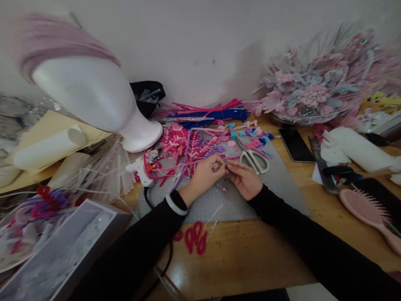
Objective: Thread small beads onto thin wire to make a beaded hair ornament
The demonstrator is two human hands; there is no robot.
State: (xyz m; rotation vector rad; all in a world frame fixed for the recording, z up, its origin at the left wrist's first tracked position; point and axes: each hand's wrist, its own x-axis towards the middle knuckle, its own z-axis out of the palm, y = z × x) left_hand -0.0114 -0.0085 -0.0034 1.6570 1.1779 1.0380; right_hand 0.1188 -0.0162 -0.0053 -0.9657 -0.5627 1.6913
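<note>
Above a grey cutting mat (282,196), my left hand (205,173) and my right hand (244,179) meet, fingertips pinched together. What they pinch is too small to make out. A short string of beads (222,187) shows just under them; whether it is attached to the pinched thing, I cannot tell. Thin white thread (178,170) lies loosely beside my left wrist. Scissors (261,161) with white handles rest beyond my right hand. Pink chenille pieces with pearl-like beads (178,144) are heaped behind my left hand. Red chenille loops (196,238) with thin white ends lie near the mat's front edge.
A white mannequin head (90,96) leans over the left side, near a white glue gun (140,172). An open box (114,215) stands front left. Rightward are a phone (296,145), a pink hairbrush (363,205) and a large pink flower headpiece (313,94).
</note>
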